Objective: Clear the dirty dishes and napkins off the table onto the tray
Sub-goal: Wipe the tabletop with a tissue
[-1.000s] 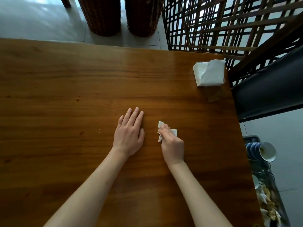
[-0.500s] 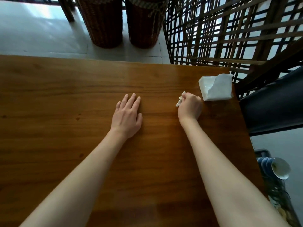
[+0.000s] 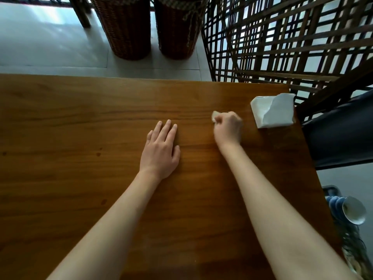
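My right hand [image 3: 228, 128] grips a small crumpled white napkin [image 3: 215, 115] against the wooden table [image 3: 80, 118], just left of a white tissue pack [image 3: 272, 113] at the table's far right corner. Only a corner of the napkin sticks out past my curled fingers. My left hand [image 3: 160, 152] lies flat on the table with straight fingers, holding nothing. Off the right edge, low down, a tray or bin [image 3: 349, 229] holds stacked blue-and-white bowls [image 3: 349, 211] and other dirty dishes.
Two tall wicker baskets [image 3: 129, 27] stand on the tiled floor beyond the table's far edge. A dark wooden lattice screen [image 3: 282, 37] rises at the back right, with a dark seat [image 3: 341, 134] beside the table's right edge.
My right hand has carried the napkin from the table's middle to the far right, beside the tissue pack. My left hand stayed flat on the table.
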Tool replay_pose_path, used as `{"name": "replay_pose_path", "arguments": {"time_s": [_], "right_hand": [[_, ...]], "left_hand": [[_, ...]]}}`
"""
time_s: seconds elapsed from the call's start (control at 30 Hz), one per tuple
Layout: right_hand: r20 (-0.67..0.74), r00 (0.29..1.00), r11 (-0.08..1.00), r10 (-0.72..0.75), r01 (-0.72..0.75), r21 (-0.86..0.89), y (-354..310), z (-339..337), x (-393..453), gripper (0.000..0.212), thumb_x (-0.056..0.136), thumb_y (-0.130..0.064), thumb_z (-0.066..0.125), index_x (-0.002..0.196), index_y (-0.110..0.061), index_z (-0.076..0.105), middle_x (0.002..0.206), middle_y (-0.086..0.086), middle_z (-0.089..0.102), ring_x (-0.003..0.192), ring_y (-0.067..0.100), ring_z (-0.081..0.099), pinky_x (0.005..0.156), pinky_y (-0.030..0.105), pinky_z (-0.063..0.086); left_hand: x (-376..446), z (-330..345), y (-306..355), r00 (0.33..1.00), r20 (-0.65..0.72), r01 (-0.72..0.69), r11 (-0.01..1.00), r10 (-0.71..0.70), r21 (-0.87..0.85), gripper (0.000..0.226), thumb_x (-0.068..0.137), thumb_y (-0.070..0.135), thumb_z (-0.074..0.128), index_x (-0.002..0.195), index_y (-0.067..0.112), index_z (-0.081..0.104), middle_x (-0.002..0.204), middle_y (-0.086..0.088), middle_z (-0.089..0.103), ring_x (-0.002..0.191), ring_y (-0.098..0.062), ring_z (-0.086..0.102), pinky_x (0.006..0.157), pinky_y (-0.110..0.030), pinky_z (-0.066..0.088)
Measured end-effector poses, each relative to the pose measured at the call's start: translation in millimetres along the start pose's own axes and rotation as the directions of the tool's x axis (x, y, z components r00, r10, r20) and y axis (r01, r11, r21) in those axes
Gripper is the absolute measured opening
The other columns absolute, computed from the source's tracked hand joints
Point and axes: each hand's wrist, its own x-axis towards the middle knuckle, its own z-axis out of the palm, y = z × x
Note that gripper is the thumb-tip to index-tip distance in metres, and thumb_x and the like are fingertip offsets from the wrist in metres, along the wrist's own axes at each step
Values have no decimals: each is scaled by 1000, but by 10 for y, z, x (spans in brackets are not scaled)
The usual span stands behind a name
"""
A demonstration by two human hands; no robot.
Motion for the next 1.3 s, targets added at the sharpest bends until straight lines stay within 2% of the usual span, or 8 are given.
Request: {"name": "replay_pose_path", "arguments": {"time_s": [0.13, 0.3, 0.53, 0.67, 0.87, 1.0, 1.2, 1.3], "right_hand": [[110, 960, 966, -256, 258, -8, -70, 66, -602, 20, 83, 6, 59, 92, -5, 73, 86, 15, 64, 83, 27, 58, 66, 30, 47], [-38, 995, 994, 97, -98, -46, 309, -158, -219, 27, 88, 6, 47, 101, -1, 70, 99, 21, 63, 96, 34, 55, 78, 36, 46], [150, 955, 966, -256, 259, -5, 195, -203, -1149, 20, 77, 10, 66, 92, 0, 73, 80, 15, 65, 78, 28, 58, 62, 31, 50], [-3, 997, 996, 82, -82, -20, 239, -179, -880, 24, 86, 6, 53, 100, 0, 71, 94, 18, 65, 93, 30, 55, 71, 28, 42], [105, 972, 977, -211, 212, -1, 117, -167, -1403, 20, 77, 11, 63, 92, 1, 73, 83, 16, 66, 82, 29, 58, 66, 29, 47], [-56, 990, 992, 126, -127, -15, 282, -196, -1215, 22, 85, 7, 54, 99, 1, 71, 92, 18, 65, 90, 33, 56, 70, 30, 43], [62, 961, 963, -269, 267, 32, 134, -183, -1975, 22, 68, 12, 72, 87, 1, 73, 74, 12, 66, 69, 26, 59, 56, 26, 50], [-38, 995, 996, -87, 88, 26, 328, -238, -1791, 23, 68, 16, 69, 87, 3, 73, 75, 16, 66, 70, 32, 59, 56, 32, 52]], "left_hand": [[-15, -14, 7, 1000, 7, 1, 1000, -1, -5, 59, 93, 36, 39, 148, 19, 23, 156, -4, 19, 145, -22, 9, 113, -34, 5], [-10, -24, 5, 1000, 2, -3, 1000, 3, -17, 59, 94, 34, 40, 148, 18, 25, 155, -4, 21, 145, -23, 10, 113, -35, 5], [-15, -32, 11, 1000, 4, -7, 1000, 7, -17, 57, 94, 32, 42, 147, 16, 27, 155, -6, 22, 144, -24, 11, 114, -36, 8], [-16, -29, 12, 1000, 10, -5, 1000, 5, -17, 57, 94, 31, 41, 147, 16, 27, 155, -6, 22, 144, -25, 11, 115, -38, 9], [-22, -38, 27, 1000, 15, 2, 1000, -2, -13, 57, 94, 31, 41, 147, 15, 26, 155, -6, 21, 144, -25, 10, 115, -39, 10], [-39, -27, 26, 1000, 9, -9, 1000, 9, -26, 57, 94, 30, 41, 147, 14, 27, 155, -7, 21, 144, -25, 10, 115, -39, 10], [-50, -45, 36, 1000, 2, -10, 1000, 10, -21, 56, 95, 28, 41, 147, 13, 28, 155, -8, 22, 144, -26, 12, 115, -40, 11], [-17, -62, 54, 1000, 27, -15, 1000, 15, 4, 55, 96, 29, 39, 147, 13, 26, 155, -9, 20, 144, -27, 11, 115, -40, 11]]}}
